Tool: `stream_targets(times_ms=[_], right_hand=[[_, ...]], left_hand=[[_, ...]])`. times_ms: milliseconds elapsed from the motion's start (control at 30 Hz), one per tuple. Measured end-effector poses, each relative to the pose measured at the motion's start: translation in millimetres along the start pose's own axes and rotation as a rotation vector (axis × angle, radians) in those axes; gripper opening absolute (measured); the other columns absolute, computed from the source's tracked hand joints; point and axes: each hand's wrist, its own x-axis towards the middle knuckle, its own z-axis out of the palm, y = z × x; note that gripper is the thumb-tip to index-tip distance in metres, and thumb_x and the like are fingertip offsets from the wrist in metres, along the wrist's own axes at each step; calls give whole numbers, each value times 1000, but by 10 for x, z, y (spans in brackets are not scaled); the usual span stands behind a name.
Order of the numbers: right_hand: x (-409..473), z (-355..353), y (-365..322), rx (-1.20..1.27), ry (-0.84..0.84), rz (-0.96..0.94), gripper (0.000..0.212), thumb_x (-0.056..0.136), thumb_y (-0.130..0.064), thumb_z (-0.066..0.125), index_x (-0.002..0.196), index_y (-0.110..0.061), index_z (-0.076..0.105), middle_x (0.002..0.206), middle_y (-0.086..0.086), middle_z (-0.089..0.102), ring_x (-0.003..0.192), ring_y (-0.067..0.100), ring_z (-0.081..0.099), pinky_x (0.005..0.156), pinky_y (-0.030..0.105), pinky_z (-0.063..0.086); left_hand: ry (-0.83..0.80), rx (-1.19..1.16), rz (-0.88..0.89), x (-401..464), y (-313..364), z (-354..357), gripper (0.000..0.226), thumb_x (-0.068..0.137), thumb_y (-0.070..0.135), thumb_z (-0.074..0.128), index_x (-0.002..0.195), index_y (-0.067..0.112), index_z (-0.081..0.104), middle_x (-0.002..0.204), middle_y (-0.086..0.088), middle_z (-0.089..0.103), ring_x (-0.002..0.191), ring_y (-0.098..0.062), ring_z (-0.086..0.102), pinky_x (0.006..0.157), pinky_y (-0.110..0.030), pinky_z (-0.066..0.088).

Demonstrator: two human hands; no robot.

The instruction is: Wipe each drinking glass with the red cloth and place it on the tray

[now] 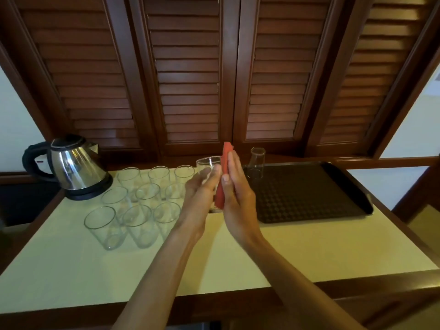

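Observation:
My left hand [202,186] holds a clear drinking glass [207,163] above the counter, just left of the tray. My right hand [235,186] holds the folded red cloth [225,152] between thumb and straight fingers and presses it against the glass's right side. The dark patterned tray [309,194] lies on the right of the counter. One glass [256,163] stands upside down on its far left corner. Several more glasses [140,210] stand upright in rows on the counter to the left of my hands.
A steel electric kettle [76,167] with a black handle sits at the counter's far left. Dark louvered wooden doors [190,79] close off the back. The pale counter top [238,258] has a wooden edge in front.

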Motion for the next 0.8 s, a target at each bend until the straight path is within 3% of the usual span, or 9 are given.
stream_targets(times_ms=[67,133,200,300,400,500,633,700,800], right_hand=[[-135,47,17,-82,-49,-75,51,109,-21,37,158,-22,22,167,-6,19,148,-5,23,118,18,29],[-26,24,53,-69,-39,-42,52,109,-23,36,159,-19,21,167,-5,21,147,-6,26,118,20,30],[100,-24,10,-60,6,1,56,107,-30,35,160,-19,19,167,-4,22,148,-2,26,121,25,29],[-115,67,2,-179,6,-96,53,108,-37,29,158,-26,16,168,-10,10,150,-5,17,118,15,26],[-353,129,70,-213,-8,-206,54,109,-39,28,159,-24,19,169,-13,10,154,7,14,123,28,25],[-103,13,-1,-24,58,-43,52,109,-28,35,159,-23,21,166,-14,20,152,6,24,122,38,29],[-250,86,-21,-166,11,-175,53,108,-40,31,158,-21,24,169,-7,13,154,6,16,123,26,24],[-326,103,28,-144,-4,-177,49,109,-32,34,157,-24,25,167,-12,17,153,2,17,121,21,24],[-84,-34,5,105,45,-15,49,108,-18,38,154,-29,26,162,-16,27,149,-1,26,122,32,29]], left_hand=[[51,-94,5,35,18,-53,31,101,43,58,123,27,72,121,1,75,117,-14,68,95,-36,56],[102,-150,-1,-15,-4,-39,46,93,45,64,131,19,69,127,-2,73,119,-17,69,101,-41,56],[118,-127,-3,-55,-71,5,47,93,48,61,126,17,70,124,-1,73,114,-17,71,97,-40,58],[109,-129,-87,-52,-22,23,40,107,51,41,105,28,73,106,3,77,109,-17,70,91,-36,55],[52,-151,-108,-7,8,-55,55,104,63,37,114,24,74,109,-8,79,110,-23,72,97,-42,55],[-7,-54,-83,-73,-40,-10,66,87,66,63,134,20,61,130,-6,69,123,-20,65,105,-49,53],[10,-122,24,-42,30,-34,45,95,50,54,123,20,73,117,-4,77,112,-16,72,95,-35,59],[-14,-82,51,-48,47,-64,43,96,50,50,121,25,74,117,0,77,112,-13,72,95,-33,58],[-80,12,33,-141,-88,-41,47,94,55,50,133,34,66,132,6,71,125,-9,65,103,-32,53]])
